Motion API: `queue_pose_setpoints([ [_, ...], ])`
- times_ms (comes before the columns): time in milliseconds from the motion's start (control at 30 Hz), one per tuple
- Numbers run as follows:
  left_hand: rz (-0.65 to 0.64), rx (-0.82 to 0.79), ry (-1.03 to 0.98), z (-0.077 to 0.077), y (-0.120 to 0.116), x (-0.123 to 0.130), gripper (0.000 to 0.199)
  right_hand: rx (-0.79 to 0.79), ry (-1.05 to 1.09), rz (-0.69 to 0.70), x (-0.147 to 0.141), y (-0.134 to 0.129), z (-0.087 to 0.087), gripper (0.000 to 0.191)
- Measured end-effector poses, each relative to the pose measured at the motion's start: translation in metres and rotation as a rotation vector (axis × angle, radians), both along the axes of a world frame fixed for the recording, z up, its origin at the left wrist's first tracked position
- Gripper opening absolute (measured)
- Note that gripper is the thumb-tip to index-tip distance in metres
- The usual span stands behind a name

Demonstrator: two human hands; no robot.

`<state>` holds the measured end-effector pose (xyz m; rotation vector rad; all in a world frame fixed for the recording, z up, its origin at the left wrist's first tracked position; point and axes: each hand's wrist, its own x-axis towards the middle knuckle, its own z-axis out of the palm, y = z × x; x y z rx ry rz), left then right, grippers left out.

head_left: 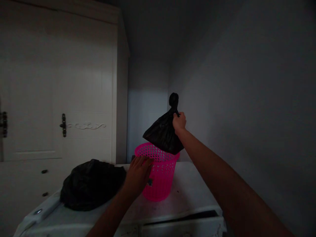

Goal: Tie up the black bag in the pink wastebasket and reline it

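A bright pink basket (160, 184) with a perforated wall stands upright on the white dresser top. My left hand (140, 171) has its fingers bent over the near left part of the basket's rim, gripping it. Above the basket, a black plastic bag (163, 131) hangs from my right hand (179, 121), which is closed around its gathered neck. The bag's twisted top sticks up past my fingers, and its lower edge overlaps the basket's far right rim in view. Whatever the bag contains is hidden.
A larger crumpled black bag (91, 184) lies on the left of the dresser (192, 194). Below the front edge, a drawer (182, 227) shows a dark gap. A white wardrobe (89, 82) rises behind on the left, and a grey wall (247, 98) runs along the right.
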<state>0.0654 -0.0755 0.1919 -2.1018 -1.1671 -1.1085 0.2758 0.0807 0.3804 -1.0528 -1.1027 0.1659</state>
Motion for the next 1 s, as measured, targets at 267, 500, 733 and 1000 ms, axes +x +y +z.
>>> queue_pose_setpoints([
  [267, 0.008, -0.069, -0.001, 0.005, -0.008, -0.003, 0.029, -0.08, -0.209, 0.165, -0.014, 0.005, -0.058, 0.027],
  [500, -0.007, -0.063, -0.033, 0.002, -0.009, -0.004, 0.029, 0.051, -0.175, 0.173, 0.015, -0.003, -0.073, 0.02],
  [733, -0.137, -0.076, -0.249, 0.025, 0.002, 0.009, 0.031, -0.133, -0.348, 0.809, 0.007, -0.031, -0.088, 0.03],
  [1000, -0.067, -0.195, -0.315, 0.075, 0.039, 0.026, 0.039, -0.038, -0.594, 1.015, 0.009, -0.05, -0.09, 0.038],
])
